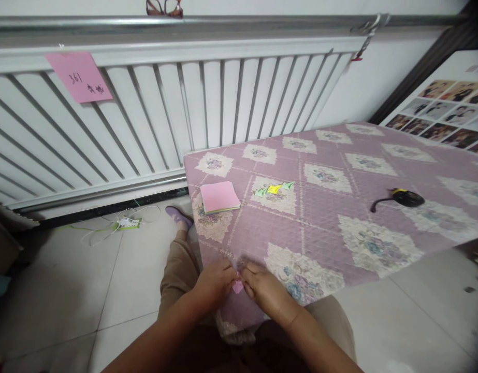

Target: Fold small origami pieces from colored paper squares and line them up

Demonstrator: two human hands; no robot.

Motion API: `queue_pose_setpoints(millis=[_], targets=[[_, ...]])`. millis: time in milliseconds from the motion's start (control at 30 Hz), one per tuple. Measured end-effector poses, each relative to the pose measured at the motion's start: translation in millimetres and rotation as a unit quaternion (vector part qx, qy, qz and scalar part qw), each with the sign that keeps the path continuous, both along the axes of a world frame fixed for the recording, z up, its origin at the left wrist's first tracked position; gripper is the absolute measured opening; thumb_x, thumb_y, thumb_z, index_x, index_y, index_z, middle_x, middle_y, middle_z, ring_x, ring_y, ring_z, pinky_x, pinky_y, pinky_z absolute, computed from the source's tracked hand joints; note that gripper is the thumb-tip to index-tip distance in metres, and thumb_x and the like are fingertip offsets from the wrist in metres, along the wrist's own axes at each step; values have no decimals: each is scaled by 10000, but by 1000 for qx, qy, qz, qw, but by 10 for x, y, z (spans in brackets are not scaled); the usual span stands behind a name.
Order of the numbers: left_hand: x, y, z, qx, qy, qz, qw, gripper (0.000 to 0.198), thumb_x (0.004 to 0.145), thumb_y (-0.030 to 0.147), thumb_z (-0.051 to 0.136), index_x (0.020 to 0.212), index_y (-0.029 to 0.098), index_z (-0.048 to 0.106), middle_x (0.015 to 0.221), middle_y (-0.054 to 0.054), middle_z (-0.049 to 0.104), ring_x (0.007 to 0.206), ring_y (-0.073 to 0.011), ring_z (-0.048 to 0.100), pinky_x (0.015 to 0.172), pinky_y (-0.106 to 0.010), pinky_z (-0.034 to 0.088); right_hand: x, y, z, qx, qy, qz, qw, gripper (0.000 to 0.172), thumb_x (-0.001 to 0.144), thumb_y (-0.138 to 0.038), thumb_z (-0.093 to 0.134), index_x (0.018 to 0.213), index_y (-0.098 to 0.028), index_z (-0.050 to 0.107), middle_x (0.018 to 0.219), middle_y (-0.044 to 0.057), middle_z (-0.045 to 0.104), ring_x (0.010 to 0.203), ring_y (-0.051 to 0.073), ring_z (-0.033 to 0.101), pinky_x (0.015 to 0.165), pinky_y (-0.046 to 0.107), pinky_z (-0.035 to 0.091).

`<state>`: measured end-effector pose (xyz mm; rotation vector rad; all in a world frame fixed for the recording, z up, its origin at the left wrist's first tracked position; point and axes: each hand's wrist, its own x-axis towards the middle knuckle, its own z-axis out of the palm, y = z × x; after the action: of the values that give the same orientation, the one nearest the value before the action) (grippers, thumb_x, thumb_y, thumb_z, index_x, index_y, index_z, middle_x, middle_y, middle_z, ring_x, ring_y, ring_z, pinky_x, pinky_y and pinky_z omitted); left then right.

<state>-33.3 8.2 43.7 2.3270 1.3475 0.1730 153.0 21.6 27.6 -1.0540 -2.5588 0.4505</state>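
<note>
Between my two hands, near the front left corner of the table, is a small piece of folded pink paper point(237, 286). My left hand point(218, 277) pinches its left side, with the fingers curled. From the other side my right hand point(259, 282) grips it, fingers closed and slightly blurred. Farther back on the cloth sits a stack of square paper point(220, 197), pink on top with other colours at its edge. To the right of that stack, small folded paper pieces point(274, 189), green and yellow, lie in a row.
A purple floral cloth point(270, 228) covers the table. A black object with a strap point(407, 198) rests on the right. Behind stands a white radiator point(211, 98) with a pink note point(80, 77). A power strip point(128, 223) with cables lies on the floor at left.
</note>
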Motion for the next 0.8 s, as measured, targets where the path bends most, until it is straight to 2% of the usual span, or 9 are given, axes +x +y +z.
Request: queue_pose_setpoints(millis=[200,500,800], targets=[[16,-23,-16,0,7,4,1000,178,919,173,447,871,176,618,918,-44,592,833,-171,536,737,-277,425,17,-27,28,16,13,-8,1000,123,817,-78,537,822,-199,561,780,14,582,737,154,566,653,256,433],[-76,-32,-16,8,-46,-10,999,192,918,143,431,884,179,616,922,-29,587,855,-156,522,759,-256,409,-19,-80,50,49,12,-25,998,214,922,-181,467,726,-196,550,712,10,553,698,149,538,642,267,423],[-132,-63,-129,5,0,-34,999,245,942,190,391,918,183,635,906,-30,580,815,-166,496,742,-273,395,23,-90,-33,112,-50,28,992,125,904,-121,513,857,-188,608,761,14,599,730,164,550,615,275,434]])
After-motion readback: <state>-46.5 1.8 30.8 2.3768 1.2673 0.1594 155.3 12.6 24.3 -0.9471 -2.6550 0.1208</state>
